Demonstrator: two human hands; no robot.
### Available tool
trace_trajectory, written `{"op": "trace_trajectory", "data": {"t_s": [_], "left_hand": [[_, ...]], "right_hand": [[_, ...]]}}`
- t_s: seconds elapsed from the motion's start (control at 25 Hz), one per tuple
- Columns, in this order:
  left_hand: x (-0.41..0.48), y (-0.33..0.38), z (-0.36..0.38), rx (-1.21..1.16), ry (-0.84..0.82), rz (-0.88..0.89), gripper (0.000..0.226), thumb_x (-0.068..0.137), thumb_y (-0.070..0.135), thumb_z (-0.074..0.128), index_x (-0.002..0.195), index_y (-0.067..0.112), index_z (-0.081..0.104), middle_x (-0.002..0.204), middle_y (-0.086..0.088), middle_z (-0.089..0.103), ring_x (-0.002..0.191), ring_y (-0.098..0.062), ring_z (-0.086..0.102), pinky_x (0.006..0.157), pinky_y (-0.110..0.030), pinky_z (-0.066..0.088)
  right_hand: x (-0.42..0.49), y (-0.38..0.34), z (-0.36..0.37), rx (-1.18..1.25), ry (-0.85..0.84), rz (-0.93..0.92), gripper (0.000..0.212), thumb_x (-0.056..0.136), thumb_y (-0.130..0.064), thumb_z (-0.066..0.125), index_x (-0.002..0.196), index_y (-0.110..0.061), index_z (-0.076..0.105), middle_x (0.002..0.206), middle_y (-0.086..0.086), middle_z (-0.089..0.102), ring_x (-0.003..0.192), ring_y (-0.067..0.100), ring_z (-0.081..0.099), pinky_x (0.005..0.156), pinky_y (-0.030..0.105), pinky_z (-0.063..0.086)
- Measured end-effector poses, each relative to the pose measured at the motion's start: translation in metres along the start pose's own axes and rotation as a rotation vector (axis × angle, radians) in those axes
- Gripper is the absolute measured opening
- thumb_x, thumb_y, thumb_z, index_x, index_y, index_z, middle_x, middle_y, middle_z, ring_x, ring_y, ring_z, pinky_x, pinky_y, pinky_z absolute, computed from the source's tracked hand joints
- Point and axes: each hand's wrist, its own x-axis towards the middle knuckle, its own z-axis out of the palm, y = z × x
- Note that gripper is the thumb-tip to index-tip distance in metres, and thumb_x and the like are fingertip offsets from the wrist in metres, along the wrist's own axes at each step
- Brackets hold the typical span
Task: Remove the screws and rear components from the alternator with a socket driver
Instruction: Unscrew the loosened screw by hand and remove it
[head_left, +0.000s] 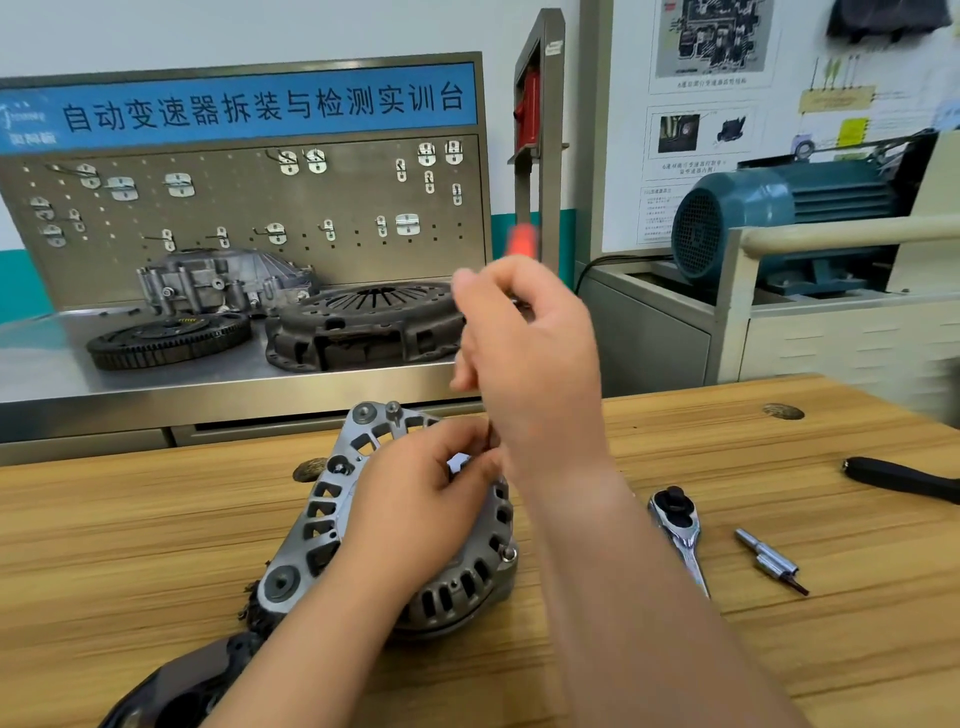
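While the right fingers (475, 312) curl around the driver (521, 240), only its red handle top shows above them (it is blurred), and a thin dark stretch of shaft runs down below the right hand (524, 358) to the alternator (327, 512). The left fingers (465, 441) are bent too, thumb and forefinger closing on the foot of that shaft where it meets the rear face of the alternator; the exact spot is hidden under them. The left hand (415, 499) lies over the middle of the housing, covering much of it.

The alternator rests on a wooden table (130, 545), rear face up and tilted toward the camera, its vent slots and mounting ears showing around the hand. A dark cover (176, 686) lies at the near left, touching the alternator's lower edge. Right of the right forearm lie a ratchet (678, 525), then a small chrome bit (769, 558), and farther out a black handle (904, 480), each apart from the others.

Beyond the table stands a steel bench (62, 374) with a flywheel (166, 338), a clutch plate (363, 322) and a pegboard (234, 208). A blue motor (779, 218) sits off to the right.
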Motion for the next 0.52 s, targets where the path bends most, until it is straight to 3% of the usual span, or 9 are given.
{"op": "trace_trajectory", "data": {"t_s": [0.04,0.12,0.2,0.28,0.4,0.44,0.52], "left_hand": [[-0.001,-0.004,0.001,0.002,-0.018,-0.01,0.034,0.08,0.022,0.059,0.061,0.05,0.055,0.058,0.018,0.059,0.05,-0.006,0.052,0.044,-0.017,0.034],[-0.001,-0.01,0.001,0.007,0.002,-0.013,0.036,0.081,0.024,0.064,0.057,0.049,0.055,0.047,0.012,0.054,0.045,-0.009,0.048,0.042,-0.017,0.032],[0.0,-0.009,0.001,-0.02,0.02,-0.014,0.041,0.079,0.02,0.068,0.052,0.049,0.055,0.048,0.024,0.055,0.049,0.001,0.051,0.046,-0.01,0.033],[0.002,-0.006,0.002,-0.034,0.023,-0.035,0.042,0.078,0.016,0.069,0.054,0.048,0.056,0.057,0.032,0.058,0.056,0.009,0.054,0.05,-0.007,0.035],[0.002,-0.003,0.004,-0.046,0.043,-0.054,0.052,0.073,0.007,0.061,0.049,0.053,0.056,0.05,0.034,0.054,0.052,0.015,0.05,0.047,-0.003,0.033],[0.002,-0.002,0.004,-0.051,0.037,-0.047,0.052,0.072,0.007,0.059,0.048,0.053,0.056,0.049,0.034,0.053,0.052,0.016,0.049,0.047,-0.002,0.032],[0.001,-0.003,0.002,-0.095,0.019,-0.027,0.043,0.073,0.011,0.06,0.053,0.048,0.058,0.054,0.032,0.056,0.051,0.014,0.05,0.048,-0.002,0.034]], "right_hand": [[0.003,-0.005,-0.006,0.129,-0.257,0.115,0.029,0.09,-0.009,0.054,0.064,-0.015,0.043,0.045,-0.003,0.035,0.04,0.015,0.033,0.045,0.026,0.032],[0.006,-0.015,-0.017,0.265,-0.662,0.257,0.022,0.086,-0.008,0.052,0.065,-0.012,0.045,0.042,-0.004,0.034,0.035,0.01,0.029,0.04,0.021,0.028],[0.007,-0.016,-0.018,0.287,-0.719,0.257,0.021,0.085,-0.009,0.052,0.065,-0.012,0.046,0.042,-0.005,0.033,0.034,0.007,0.025,0.038,0.02,0.022],[0.004,-0.008,-0.01,0.175,-0.406,0.131,0.026,0.087,-0.011,0.054,0.063,-0.016,0.046,0.044,-0.008,0.034,0.037,0.007,0.026,0.039,0.021,0.022],[-0.002,0.004,0.004,-0.183,0.272,-0.177,0.033,0.091,-0.017,0.054,0.062,-0.024,0.041,0.048,-0.013,0.036,0.044,0.005,0.031,0.047,0.019,0.028],[-0.002,0.004,0.006,-0.178,0.347,-0.185,0.033,0.091,-0.019,0.054,0.062,-0.025,0.04,0.048,-0.013,0.035,0.045,0.005,0.031,0.048,0.019,0.028],[-0.003,0.002,0.008,-0.005,0.318,-0.08,0.035,0.092,-0.017,0.054,0.06,-0.023,0.04,0.051,-0.012,0.033,0.046,0.008,0.029,0.048,0.023,0.027]]}}
